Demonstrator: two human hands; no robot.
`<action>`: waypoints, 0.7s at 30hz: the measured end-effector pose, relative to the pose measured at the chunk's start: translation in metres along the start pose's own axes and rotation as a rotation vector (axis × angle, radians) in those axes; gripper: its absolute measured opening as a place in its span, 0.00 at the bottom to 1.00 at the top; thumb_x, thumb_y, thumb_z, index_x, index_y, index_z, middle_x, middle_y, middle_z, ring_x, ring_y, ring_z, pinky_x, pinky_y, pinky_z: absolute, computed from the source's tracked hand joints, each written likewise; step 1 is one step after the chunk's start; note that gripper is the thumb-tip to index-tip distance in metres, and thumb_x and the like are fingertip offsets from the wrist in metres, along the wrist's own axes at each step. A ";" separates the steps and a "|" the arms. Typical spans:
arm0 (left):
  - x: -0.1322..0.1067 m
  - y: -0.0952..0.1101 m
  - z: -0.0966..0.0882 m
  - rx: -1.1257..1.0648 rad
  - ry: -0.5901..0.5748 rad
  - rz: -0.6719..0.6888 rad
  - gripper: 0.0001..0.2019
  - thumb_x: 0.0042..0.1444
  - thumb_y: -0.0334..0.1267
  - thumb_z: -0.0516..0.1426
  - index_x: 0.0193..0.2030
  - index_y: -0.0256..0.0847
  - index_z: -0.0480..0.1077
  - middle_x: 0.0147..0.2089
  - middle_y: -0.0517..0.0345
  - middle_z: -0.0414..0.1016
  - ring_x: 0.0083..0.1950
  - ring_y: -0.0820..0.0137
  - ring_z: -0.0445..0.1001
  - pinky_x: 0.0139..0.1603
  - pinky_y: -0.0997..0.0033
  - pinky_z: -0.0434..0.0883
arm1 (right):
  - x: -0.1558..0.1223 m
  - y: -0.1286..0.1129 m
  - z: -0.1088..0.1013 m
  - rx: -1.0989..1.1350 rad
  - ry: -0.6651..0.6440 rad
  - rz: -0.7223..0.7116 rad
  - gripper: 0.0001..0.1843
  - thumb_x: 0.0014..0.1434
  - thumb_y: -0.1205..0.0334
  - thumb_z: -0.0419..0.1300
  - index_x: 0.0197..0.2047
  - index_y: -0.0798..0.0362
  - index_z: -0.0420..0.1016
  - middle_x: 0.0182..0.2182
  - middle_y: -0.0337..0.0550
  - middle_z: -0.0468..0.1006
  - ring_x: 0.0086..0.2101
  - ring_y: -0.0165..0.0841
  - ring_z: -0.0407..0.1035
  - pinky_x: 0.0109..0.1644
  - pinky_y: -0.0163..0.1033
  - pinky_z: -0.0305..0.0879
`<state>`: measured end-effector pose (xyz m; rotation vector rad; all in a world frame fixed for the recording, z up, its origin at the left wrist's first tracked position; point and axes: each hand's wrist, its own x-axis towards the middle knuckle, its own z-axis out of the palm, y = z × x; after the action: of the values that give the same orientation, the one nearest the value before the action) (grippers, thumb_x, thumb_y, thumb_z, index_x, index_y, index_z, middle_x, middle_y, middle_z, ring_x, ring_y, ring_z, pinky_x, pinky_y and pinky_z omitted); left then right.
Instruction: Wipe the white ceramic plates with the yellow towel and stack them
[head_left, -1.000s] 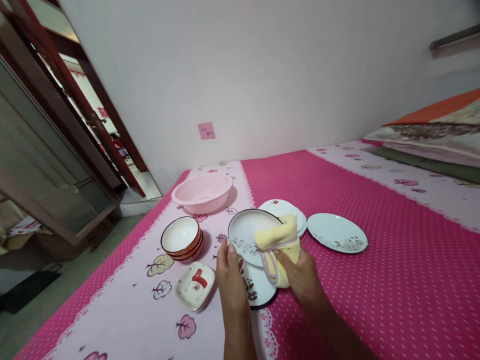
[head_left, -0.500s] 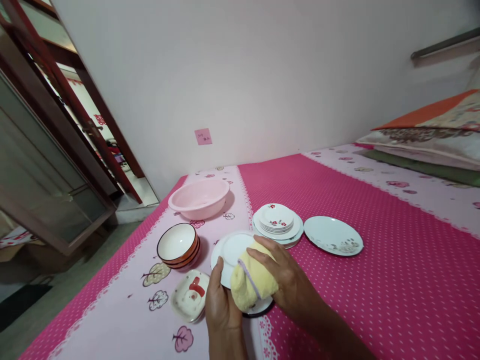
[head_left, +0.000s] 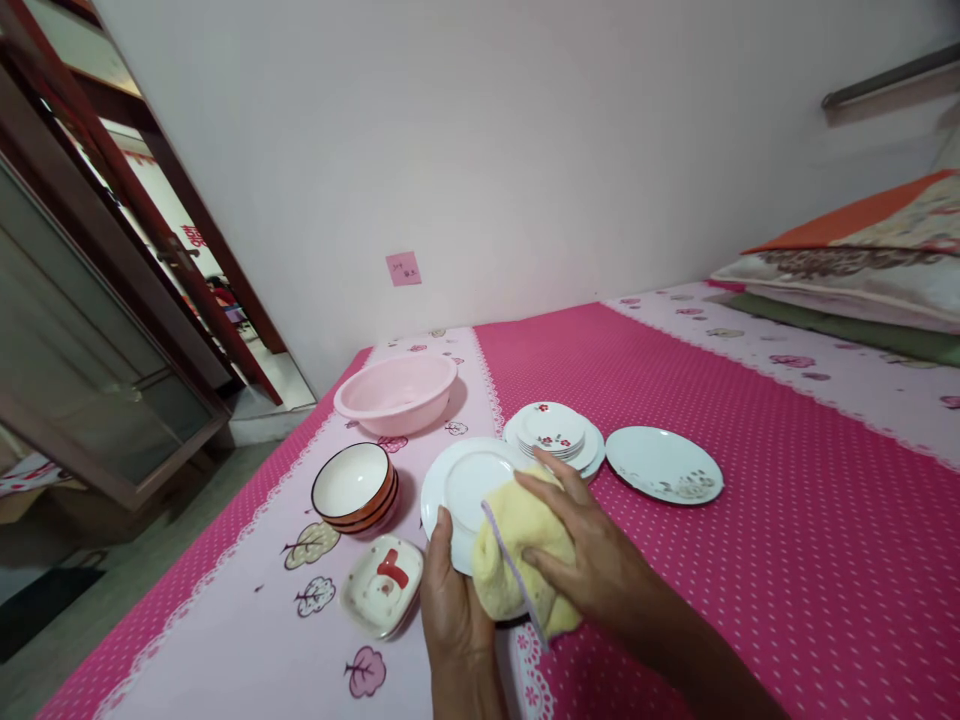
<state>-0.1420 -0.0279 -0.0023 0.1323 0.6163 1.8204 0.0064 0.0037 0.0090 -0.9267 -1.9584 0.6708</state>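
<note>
A white plate (head_left: 450, 490) is tilted up in my left hand (head_left: 459, 605), the thumb over its rim and the other fingers out of sight behind it. My right hand (head_left: 592, 545) presses a yellow cloth (head_left: 517, 535) with a purple edge against the plate's right side, fingers bent over the cloth. Part of another dish with a dark rim shows below the cloth, mostly hidden. Just left of my left hand lies a square dish (head_left: 382, 588) with a red and white picture. Behind my right hand stands a stack of white plates (head_left: 551, 432) with red flowers.
Dark-rimmed orange-brown bowls (head_left: 355, 490) are stacked at the left, with a pink basin (head_left: 397, 395) behind them by the wall. To the right lies an oval plate (head_left: 664, 465). Pillows (head_left: 862, 265) lie at the far right of the pink bedspread (head_left: 750, 560).
My right hand and the cloth have moved slightly right, and the cloth hangs more spread out. The held plate shows more of its face. My left hand has shifted a little to the right.
</note>
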 end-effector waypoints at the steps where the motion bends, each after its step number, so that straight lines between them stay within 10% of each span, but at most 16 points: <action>1: -0.001 -0.001 0.001 0.032 0.004 0.041 0.22 0.64 0.41 0.58 0.63 0.37 0.72 0.55 0.43 0.82 0.61 0.53 0.76 0.64 0.54 0.72 | 0.001 0.003 0.000 -0.006 0.071 0.039 0.38 0.54 0.65 0.64 0.68 0.48 0.65 0.72 0.53 0.58 0.70 0.49 0.53 0.71 0.59 0.56; 6: -0.009 -0.008 0.007 0.151 0.053 0.064 0.22 0.59 0.36 0.65 0.60 0.39 0.73 0.52 0.46 0.83 0.53 0.58 0.82 0.57 0.60 0.77 | 0.006 0.013 -0.015 0.004 0.128 0.229 0.38 0.53 0.62 0.68 0.66 0.48 0.65 0.62 0.52 0.74 0.60 0.50 0.69 0.63 0.59 0.67; 12: -0.005 -0.023 0.004 0.130 -0.101 -0.105 0.22 0.57 0.37 0.66 0.58 0.35 0.75 0.48 0.43 0.84 0.52 0.54 0.82 0.59 0.55 0.75 | 0.007 0.002 -0.036 -0.061 0.342 -0.007 0.32 0.57 0.63 0.66 0.64 0.44 0.67 0.56 0.46 0.77 0.57 0.45 0.72 0.62 0.51 0.68; 21: -0.015 -0.042 0.013 0.174 -0.296 -0.206 0.20 0.47 0.37 0.70 0.49 0.38 0.80 0.50 0.46 0.84 0.60 0.49 0.76 0.62 0.52 0.72 | 0.011 -0.001 -0.011 -0.189 0.490 -0.240 0.32 0.66 0.61 0.63 0.70 0.45 0.58 0.58 0.51 0.73 0.60 0.45 0.68 0.64 0.52 0.68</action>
<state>-0.0960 -0.0280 -0.0085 0.4313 0.5546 1.5106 0.0116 0.0133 0.0209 -0.8521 -1.6670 0.1039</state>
